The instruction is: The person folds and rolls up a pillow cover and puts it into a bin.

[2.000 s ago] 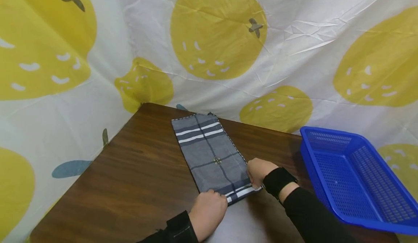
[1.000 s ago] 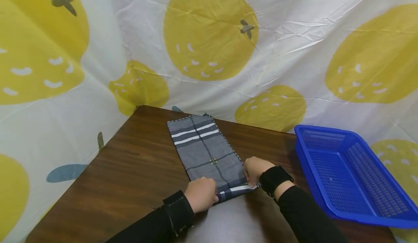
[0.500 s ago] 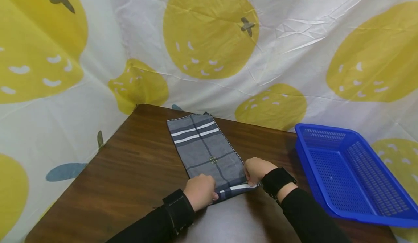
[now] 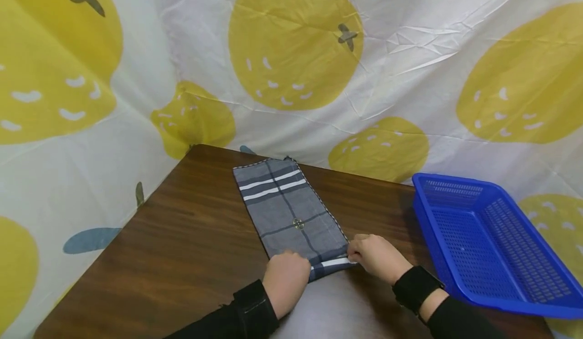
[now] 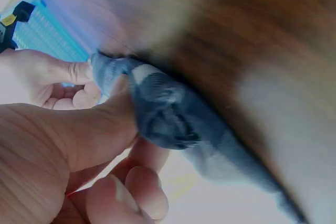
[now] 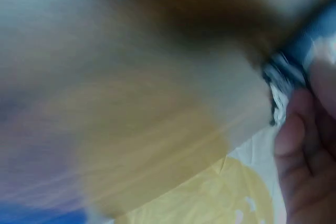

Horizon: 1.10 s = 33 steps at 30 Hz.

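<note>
A grey plaid handkerchief (image 4: 291,212) with dark and white stripes lies lengthwise on the brown table, its near end turned over into a narrow roll. My left hand (image 4: 287,282) pinches the left end of that roll; in the left wrist view the thumb (image 5: 100,129) presses on the bunched cloth (image 5: 168,111), whose coiled layers show at the end. At the roll's right end, my right hand (image 4: 378,258) pinches the edge between thumb and fingers. The right wrist view is blurred, with a checked hem (image 6: 278,85) beside the right fingers (image 6: 294,135).
A blue plastic basket (image 4: 478,248) with perforated sides stands on the right of the table (image 4: 182,243), near the right forearm. Behind and to the left hangs a white curtain (image 4: 200,30) printed with yellow fruit, close against the table's edges.
The near edge of the handkerchief has been rolled slightly away from the person. Over the last half second the left hand shifts right and nearer, and the right wrist swings right and nearer.
</note>
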Each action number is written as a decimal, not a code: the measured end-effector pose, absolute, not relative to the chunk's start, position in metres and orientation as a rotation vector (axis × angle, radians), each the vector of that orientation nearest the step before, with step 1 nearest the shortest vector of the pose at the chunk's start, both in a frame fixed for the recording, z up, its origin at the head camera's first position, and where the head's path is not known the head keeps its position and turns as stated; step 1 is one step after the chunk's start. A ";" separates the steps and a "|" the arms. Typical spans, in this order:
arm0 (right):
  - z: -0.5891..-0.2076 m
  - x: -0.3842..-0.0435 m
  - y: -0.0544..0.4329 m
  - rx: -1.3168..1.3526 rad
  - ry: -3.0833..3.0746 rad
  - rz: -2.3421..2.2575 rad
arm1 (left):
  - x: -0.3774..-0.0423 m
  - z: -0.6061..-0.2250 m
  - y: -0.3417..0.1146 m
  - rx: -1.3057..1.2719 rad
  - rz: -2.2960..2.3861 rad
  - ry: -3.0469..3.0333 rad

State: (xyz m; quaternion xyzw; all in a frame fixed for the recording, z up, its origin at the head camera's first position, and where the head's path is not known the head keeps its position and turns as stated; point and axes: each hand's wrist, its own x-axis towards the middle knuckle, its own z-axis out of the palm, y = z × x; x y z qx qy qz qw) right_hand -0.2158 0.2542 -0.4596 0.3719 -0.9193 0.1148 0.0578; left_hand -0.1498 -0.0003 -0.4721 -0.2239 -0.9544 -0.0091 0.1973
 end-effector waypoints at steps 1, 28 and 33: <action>-0.463 -0.212 0.255 1.151 -2.717 0.307 | -0.146 -0.472 0.002 -0.627 0.023 -2.653; -0.445 -0.247 0.243 1.125 -3.138 0.391 | -0.133 -0.474 0.000 -0.657 0.098 -2.630; -0.427 -0.265 0.218 0.994 -3.397 0.280 | -0.132 -0.476 0.000 -0.636 0.094 -2.618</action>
